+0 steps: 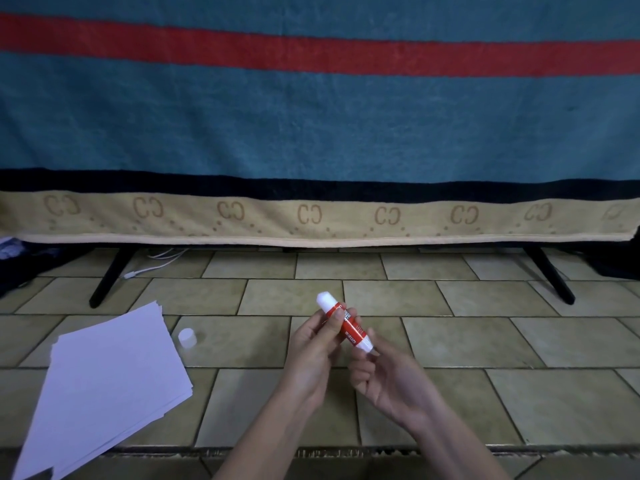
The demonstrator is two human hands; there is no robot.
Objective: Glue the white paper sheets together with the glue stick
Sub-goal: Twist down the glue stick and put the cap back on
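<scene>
Two hands meet over a floor (450, 341) of pale yellowish tiles with dark grout lines. Across the back of the room hangs a broad towel-like cloth (311, 126), teal with a red stripe, a dark band and a tan border marked with repeated letters. Two black angled legs (110, 278) show below its lower edge, one on each side, and a white cable (152, 268) lies on the tiles beside the left leg.

On the floor to the left lies a loose, slightly fanned stack of white paper sheets (107, 386), flat and turned at an angle to the tiles. Just beyond its right corner stands a small white cap (187, 337), apart from the paper and well apart from the hands.

A red and white glue stick (348, 325) is held above the floor, tilted with its white tip pointing up and away to the left. The left hand (313, 344) has its grip curled round the red middle of the tube, thumb across the label. The right hand (388, 375) has its grip pinching the white lower end of the stick between thumb and fingertips, its other fingers loosely bent beneath.
</scene>
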